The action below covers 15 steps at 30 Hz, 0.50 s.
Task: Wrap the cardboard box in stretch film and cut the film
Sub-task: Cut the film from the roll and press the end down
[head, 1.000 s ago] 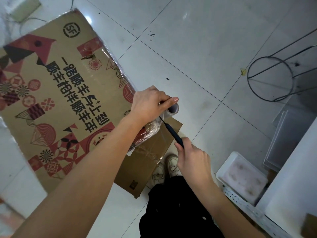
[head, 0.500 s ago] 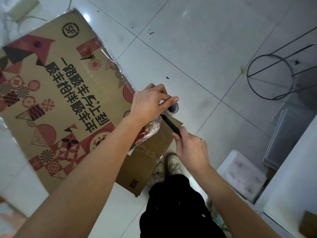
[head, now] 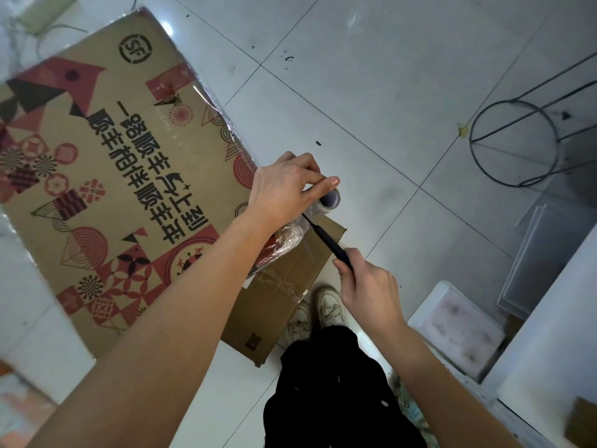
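box (head: 106, 176) on floor, film already round it | left hand (head: 284, 192) gripped film roll (head: 329, 199) at box corner | right hand (head: 368, 286) gripped knife (head: 326, 236), blade at film | cut not finished

Brown cardboard box (head: 106, 195) bears red-black geometric patterns.
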{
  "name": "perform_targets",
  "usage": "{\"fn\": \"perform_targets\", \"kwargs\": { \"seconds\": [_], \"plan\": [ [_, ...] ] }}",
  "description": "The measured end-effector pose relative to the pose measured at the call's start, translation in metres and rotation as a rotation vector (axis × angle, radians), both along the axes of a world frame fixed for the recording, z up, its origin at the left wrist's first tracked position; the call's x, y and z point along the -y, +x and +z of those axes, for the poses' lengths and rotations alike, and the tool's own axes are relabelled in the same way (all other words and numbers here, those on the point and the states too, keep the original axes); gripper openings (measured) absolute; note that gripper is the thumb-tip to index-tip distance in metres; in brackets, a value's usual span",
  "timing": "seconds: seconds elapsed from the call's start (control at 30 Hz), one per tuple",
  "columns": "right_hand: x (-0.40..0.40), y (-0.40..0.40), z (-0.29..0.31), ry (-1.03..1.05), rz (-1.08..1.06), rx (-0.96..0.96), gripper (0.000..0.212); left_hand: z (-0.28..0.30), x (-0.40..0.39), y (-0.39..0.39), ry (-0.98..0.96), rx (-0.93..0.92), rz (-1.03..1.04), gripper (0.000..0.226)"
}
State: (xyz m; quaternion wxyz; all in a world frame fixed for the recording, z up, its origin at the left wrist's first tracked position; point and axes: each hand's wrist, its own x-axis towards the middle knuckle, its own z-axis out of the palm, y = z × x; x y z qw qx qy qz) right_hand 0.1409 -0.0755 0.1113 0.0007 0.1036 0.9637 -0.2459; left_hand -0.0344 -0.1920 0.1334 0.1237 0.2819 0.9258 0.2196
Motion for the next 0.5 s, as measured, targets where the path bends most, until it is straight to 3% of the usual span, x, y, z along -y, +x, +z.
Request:
{"fn": "perform_targets", "kwargs": {
  "seconds": [0.5],
  "plan": [
    [0.001,0.006,-0.012,-0.029,0.004,-0.004,0.016,0.001,-0.003,0.002,-0.016,-0.024,0.002,0.044]
  ]
}}
